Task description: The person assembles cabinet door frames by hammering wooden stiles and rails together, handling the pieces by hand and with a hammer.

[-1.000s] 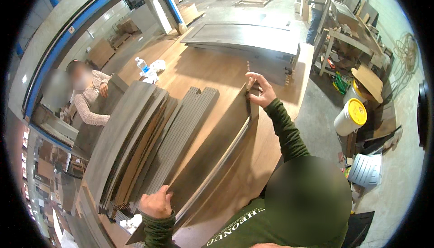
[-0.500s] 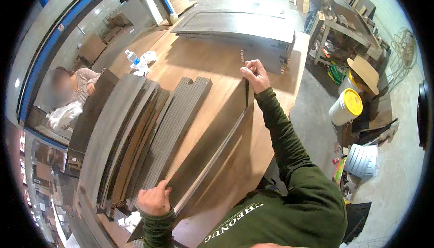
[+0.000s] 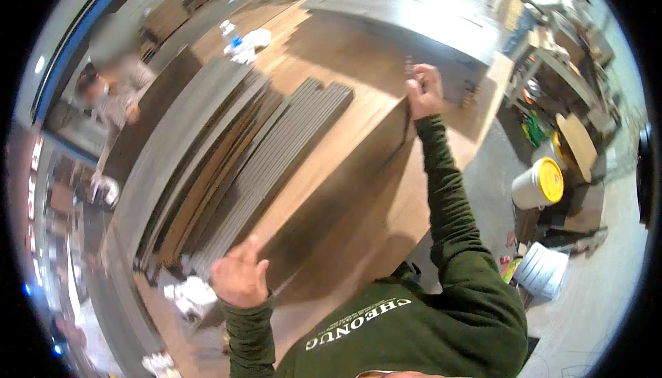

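A long dark grey-brown board [image 3: 338, 174] stands tilted on its edge on the table in front of me. At its far end, my right hand [image 3: 425, 92] is closed on the top corner, thumb and fingers pinching it. By the near end my left hand [image 3: 240, 278] has its fingers stretched and the thumb apart; whether the palm touches the board I cannot tell. Left of the board lies a row of narrow grooved grey strips [image 3: 293, 147]. Beyond these lean several long grey panels [image 3: 186, 147], with brown edges showing between some of them.
Stacked panels [image 3: 414, 23] lie at the table's far end. A water bottle [image 3: 231, 34] and crumpled white cloth [image 3: 189, 300] are on the table [image 3: 293, 67]. Across the left side, a person [image 3: 124, 102] handles another panel. White buckets [image 3: 538, 183] stand on the floor at right.
My left hand has opened from its grip at the board's near end. The board tilts differently, its lighter edge no longer showing clearly. The whole view has shifted.
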Demonstrator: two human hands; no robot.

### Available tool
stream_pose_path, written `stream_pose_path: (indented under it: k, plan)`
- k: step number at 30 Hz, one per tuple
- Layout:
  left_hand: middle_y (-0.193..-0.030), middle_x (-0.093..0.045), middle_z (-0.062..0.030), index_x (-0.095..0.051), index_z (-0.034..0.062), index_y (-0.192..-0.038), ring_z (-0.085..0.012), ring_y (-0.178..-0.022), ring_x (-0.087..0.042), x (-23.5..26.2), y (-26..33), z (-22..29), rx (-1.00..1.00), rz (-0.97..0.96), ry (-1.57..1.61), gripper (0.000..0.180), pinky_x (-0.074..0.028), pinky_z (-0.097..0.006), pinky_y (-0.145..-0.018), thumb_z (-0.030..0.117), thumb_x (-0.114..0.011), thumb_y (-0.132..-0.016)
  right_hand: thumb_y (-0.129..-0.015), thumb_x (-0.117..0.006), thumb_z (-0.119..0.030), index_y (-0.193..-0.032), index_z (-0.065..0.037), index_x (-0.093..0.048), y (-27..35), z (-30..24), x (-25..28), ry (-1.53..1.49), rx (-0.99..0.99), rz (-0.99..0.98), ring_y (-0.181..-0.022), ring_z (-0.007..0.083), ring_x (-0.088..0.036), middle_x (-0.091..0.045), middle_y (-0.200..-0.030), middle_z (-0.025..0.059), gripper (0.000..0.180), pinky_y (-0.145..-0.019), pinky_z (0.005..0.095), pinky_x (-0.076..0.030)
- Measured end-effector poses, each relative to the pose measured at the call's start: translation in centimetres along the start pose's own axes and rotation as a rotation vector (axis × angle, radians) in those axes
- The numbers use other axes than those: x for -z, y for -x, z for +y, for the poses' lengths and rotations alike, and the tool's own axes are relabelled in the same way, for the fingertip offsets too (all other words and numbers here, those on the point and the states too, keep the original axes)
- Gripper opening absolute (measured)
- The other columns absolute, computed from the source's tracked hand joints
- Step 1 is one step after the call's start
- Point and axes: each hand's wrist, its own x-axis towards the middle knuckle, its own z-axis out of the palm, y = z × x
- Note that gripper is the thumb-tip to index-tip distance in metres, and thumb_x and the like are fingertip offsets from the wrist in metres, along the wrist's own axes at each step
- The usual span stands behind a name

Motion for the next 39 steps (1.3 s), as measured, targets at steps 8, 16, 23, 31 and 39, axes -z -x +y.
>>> stream_pose_path:
  k: [8,16,23,31,39]
  plan:
    - [-0.120,-0.046,-0.0165,-0.042,-0.0029,-0.120,-0.0271,-0.106,-0.047,0.9,17.2,-6.0,0.909,0.843,-0.024,0.048,-0.038,-0.039,-0.090,0.023,-0.056,-0.082,-0.075,-0.054,-0.014,-0.101,-0.006,-0.053,-1.8,3.3,0.0,-0.031,0.025,0.013,-0.091,0.0172,-0.053,-0.054,-0.099,0.0052,0.028,-0.081,0.0294,-0.042]
    - [-0.112,-0.050,-0.0125,-0.035,0.0083,-0.128,-0.0242,-0.099,-0.049,-16.6,26.9,-4.1,1.479,0.702,0.740,0.068,-0.041,-0.036,-0.082,0.012,-0.063,-0.065,-0.077,-0.055,-0.010,-0.105,-0.001,-0.052,-2.9,8.7,-1.4,-0.245,0.035,-0.090,-0.093,0.0168,-0.048,-0.049,-0.106,0.0072,0.030,-0.083,0.0289,-0.039]
    - [-0.108,-0.052,-0.0186,-0.045,0.0016,-0.116,-0.0354,-0.104,-0.048,-11.2,23.6,-4.3,1.184,0.285,0.364,0.051,-0.038,-0.038,-0.089,0.010,-0.058,-0.068,-0.081,-0.058,-0.018,-0.111,-0.003,-0.049,-5.6,17.6,0.1,-0.139,0.131,-0.088,-0.094,0.0172,-0.047,-0.051,-0.102,0.0074,0.034,-0.085,0.0301,-0.038]
    - [-0.108,-0.053,-0.0195,-0.049,-0.0037,-0.111,-0.0335,-0.103,-0.047,-5.1,42.6,-11.3,1.748,0.807,-0.547,0.046,-0.036,-0.038,-0.089,0.020,-0.062,-0.074,-0.084,-0.052,-0.028,-0.106,-0.001,-0.050,-5.2,15.6,-1.1,-0.120,0.205,-0.125,-0.074,0.0149,-0.042,-0.045,-0.081,0.0037,0.035,-0.067,0.0283,-0.036]
    - [-0.110,-0.053,-0.0210,-0.048,0.0124,-0.123,-0.0349,-0.097,-0.052,-12.1,48.6,-16.6,1.905,0.797,0.241,0.064,-0.041,-0.041,-0.084,0.056,-0.048,-0.077,-0.083,-0.052,-0.030,-0.109,0.000,-0.049,-6.6,20.4,-0.8,-0.084,0.145,-0.117,-0.087,0.0200,-0.044,-0.048,-0.096,0.0105,0.040,-0.077,0.0337,-0.035]
